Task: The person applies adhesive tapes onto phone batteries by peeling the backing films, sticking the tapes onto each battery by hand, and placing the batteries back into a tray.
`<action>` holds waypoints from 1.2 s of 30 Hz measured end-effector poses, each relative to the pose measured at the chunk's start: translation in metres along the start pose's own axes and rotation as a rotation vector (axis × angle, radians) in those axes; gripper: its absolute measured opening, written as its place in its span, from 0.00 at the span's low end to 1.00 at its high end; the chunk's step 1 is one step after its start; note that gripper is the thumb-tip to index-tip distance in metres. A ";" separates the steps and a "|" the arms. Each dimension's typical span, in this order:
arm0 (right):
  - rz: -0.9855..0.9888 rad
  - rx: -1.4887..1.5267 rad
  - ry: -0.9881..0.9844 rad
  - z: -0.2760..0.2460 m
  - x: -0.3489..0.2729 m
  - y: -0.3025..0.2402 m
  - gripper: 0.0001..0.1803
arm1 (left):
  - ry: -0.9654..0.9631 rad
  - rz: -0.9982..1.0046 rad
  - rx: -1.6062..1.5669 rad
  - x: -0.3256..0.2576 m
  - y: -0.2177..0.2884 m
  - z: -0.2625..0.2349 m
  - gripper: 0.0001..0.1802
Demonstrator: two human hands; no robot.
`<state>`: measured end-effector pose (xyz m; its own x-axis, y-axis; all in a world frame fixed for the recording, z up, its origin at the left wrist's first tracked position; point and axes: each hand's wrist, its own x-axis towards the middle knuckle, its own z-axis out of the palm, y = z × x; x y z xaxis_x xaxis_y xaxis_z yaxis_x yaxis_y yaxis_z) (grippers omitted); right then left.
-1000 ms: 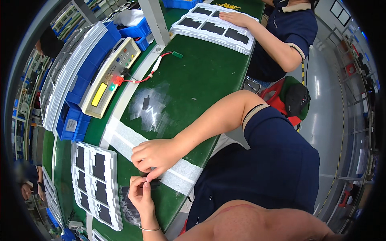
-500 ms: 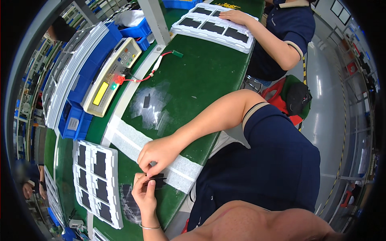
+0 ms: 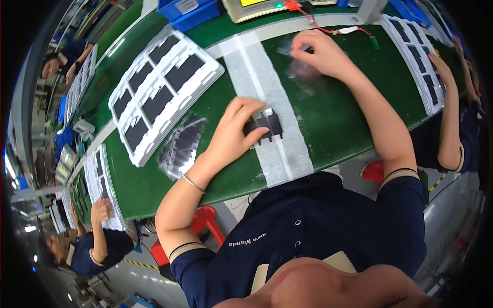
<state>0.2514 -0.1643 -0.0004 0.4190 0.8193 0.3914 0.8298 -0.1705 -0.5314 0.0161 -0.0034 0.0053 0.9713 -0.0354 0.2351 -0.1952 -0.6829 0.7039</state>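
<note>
My left hand (image 3: 237, 131) is curled around a flat black piece (image 3: 273, 123) with small tabs, its thumb and fingers on either side. The piece is over a white cloth strip (image 3: 290, 154) that crosses the green bench, and my fingers cover part of it. Farther right, my right hand (image 3: 322, 55) is closed in a pinch above a heap of clear film pieces (image 3: 308, 84). Something small and dark shows between its finger and thumb, too blurred to name.
Left of my hands lies a white tray stack (image 3: 169, 95) holding flat black pieces, with a clear plastic sheet (image 3: 184, 143) beside it. A blue bin (image 3: 191, 15) and a meter (image 3: 241, 13) with red leads stand behind. Co-workers sit at both sides, with trays (image 3: 418, 66).
My view has turned, shifting the scene. My right hand has left my left hand and moved to the film heap. My left hand is now over the white strip with the black piece.
</note>
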 end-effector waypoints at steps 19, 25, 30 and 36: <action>-0.383 -0.011 0.137 0.018 -0.008 -0.048 0.07 | 0.423 -0.643 0.146 0.042 -0.122 -0.132 0.08; -0.395 0.052 0.067 0.017 -0.012 -0.062 0.06 | 0.576 -0.419 0.172 0.024 -0.065 -0.131 0.09; -0.207 0.240 0.174 0.027 -0.012 -0.091 0.20 | 0.494 -0.166 0.105 0.010 -0.006 -0.073 0.13; -0.095 0.364 -0.147 0.037 -0.021 -0.106 0.06 | 0.253 -0.120 -0.057 0.000 0.019 -0.028 0.14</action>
<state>0.1410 -0.1438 0.0200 0.2679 0.8962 0.3537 0.6661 0.0929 -0.7400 0.0081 0.0040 0.0378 0.9246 0.2310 0.3028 -0.0956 -0.6288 0.7716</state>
